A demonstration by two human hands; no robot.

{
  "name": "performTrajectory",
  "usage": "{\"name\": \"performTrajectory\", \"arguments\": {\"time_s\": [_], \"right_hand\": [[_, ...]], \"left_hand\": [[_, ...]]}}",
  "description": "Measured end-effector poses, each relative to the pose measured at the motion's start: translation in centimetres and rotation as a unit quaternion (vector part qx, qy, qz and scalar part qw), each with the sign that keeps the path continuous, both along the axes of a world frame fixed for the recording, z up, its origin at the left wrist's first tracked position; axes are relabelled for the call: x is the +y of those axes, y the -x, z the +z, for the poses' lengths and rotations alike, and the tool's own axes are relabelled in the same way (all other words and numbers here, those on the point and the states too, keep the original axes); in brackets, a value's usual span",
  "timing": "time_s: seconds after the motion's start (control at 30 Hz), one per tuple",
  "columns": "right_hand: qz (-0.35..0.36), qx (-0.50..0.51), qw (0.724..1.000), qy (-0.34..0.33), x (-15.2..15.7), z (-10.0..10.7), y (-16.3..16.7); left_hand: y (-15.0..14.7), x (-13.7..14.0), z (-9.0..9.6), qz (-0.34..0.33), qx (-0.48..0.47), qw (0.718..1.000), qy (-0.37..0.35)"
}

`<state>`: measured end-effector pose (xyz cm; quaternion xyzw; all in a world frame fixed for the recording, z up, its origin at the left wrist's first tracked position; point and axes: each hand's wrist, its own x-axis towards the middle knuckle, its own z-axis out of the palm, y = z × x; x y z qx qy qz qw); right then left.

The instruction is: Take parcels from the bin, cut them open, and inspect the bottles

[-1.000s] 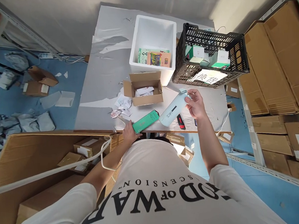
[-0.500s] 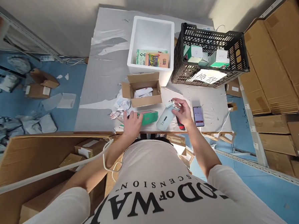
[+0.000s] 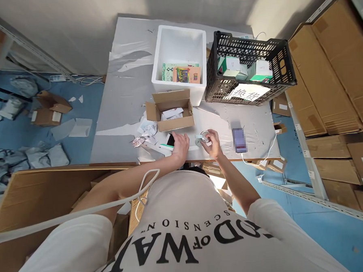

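My right hand (image 3: 212, 144) grips a pale blue bottle (image 3: 198, 141) by its metal-ringed top. The bottle is seen nearly end-on, so most of its body does not show. To its left, my left hand (image 3: 181, 146) is closed over a small green box (image 3: 166, 146). The box's dark open end faces left, and the hand covers the rest. Just beyond the left hand stands an open cardboard box (image 3: 178, 123) with folded white papers inside. Crumpled paper (image 3: 147, 129) lies left of it.
At the back stand a white foam box (image 3: 156, 68) holding colourful packets and a black crate (image 3: 215, 87) with green-and-white boxes. A phone (image 3: 239, 140) on a white cable lies right of my right hand. A large carton (image 3: 64, 171) borders the table's front left.
The bottle has swung from lying slanted to nearly end-on in my right hand, which moved slightly left. My left hand has slid right along the green box, uncovering its dark open end.
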<state>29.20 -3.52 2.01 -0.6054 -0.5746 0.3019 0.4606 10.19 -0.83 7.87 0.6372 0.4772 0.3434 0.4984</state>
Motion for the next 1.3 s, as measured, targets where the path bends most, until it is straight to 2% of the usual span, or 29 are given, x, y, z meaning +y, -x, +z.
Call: {"name": "performTrajectory", "arguments": {"time_s": [0.07,0.13,0.17,0.23,0.3,0.33,0.4,0.47,0.53,0.6,0.67,0.77,0.87,0.93,1.03,1.13,1.2,1.3], "right_hand": [[0.002,-0.006,1.000,0.002,0.0,-0.4,-0.4],[0.022,-0.025,0.999,0.006,0.0,-0.4,-0.9],[0.036,-0.040,0.999,0.008,-0.1,-0.4,-1.2],[0.060,-0.071,0.996,0.009,-0.3,-0.3,-1.7],[0.070,-0.094,0.993,0.002,-0.6,-0.3,-1.9],[0.072,-0.101,0.992,-0.003,-0.7,-0.4,-2.0],[0.069,-0.111,0.991,-0.011,-0.9,-0.5,-1.9],[0.058,-0.121,0.991,-0.012,-1.0,-0.7,-1.6],[0.042,-0.130,0.991,-0.013,-1.0,-0.8,-1.3],[0.025,-0.136,0.990,-0.018,-0.9,-0.9,-0.9],[0.013,-0.141,0.990,-0.025,-0.7,-1.0,-0.7],[0.008,-0.148,0.988,-0.035,-0.4,-1.0,-0.5],[0.007,-0.153,0.987,-0.041,-0.4,-1.0,-0.5],[0.006,-0.155,0.987,-0.039,-0.4,-1.1,-0.5],[0.006,-0.160,0.986,-0.042,-0.4,-1.1,-0.5],[0.003,-0.163,0.986,-0.046,-0.5,-1.2,-0.4],[0.001,-0.161,0.986,-0.043,-0.6,-1.1,-0.3],[-0.001,-0.151,0.988,-0.039,-0.7,-1.0,-0.2]], "left_hand": [[-0.2,0.1,0.5,-0.005,0.088,0.996,-0.013],[-0.4,0.7,1.4,-0.029,0.246,0.969,-0.010],[-0.5,1.2,2.1,-0.060,0.337,0.940,-0.001],[-0.4,2.8,3.8,-0.161,0.486,0.859,0.023],[0.2,4.7,5.5,-0.279,0.547,0.788,0.039],[0.8,5.7,6.3,-0.330,0.535,0.777,0.042],[2.2,7.4,7.4,-0.375,0.476,0.795,0.044],[4.0,8.3,7.5,-0.363,0.428,0.827,0.025],[5.7,8.6,6.9,-0.336,0.395,0.855,-0.009],[7.4,8.3,5.8,-0.329,0.363,0.871,-0.041],[8.7,8.0,4.8,-0.335,0.341,0.876,-0.065],[10.1,7.9,3.7,-0.372,0.319,0.868,-0.084],[10.5,8.2,3.3,-0.406,0.310,0.854,-0.097],[10.3,8.4,3.2,-0.398,0.326,0.851,-0.107],[10.1,8.3,2.8,-0.355,0.363,0.853,-0.119],[10.1,7.6,1.8,-0.274,0.388,0.864,-0.168],[10.3,7.0,0.8,-0.210,0.380,0.880,-0.194],[10.6,6.3,-0.4,-0.128,0.336,0.915,-0.180]]}}
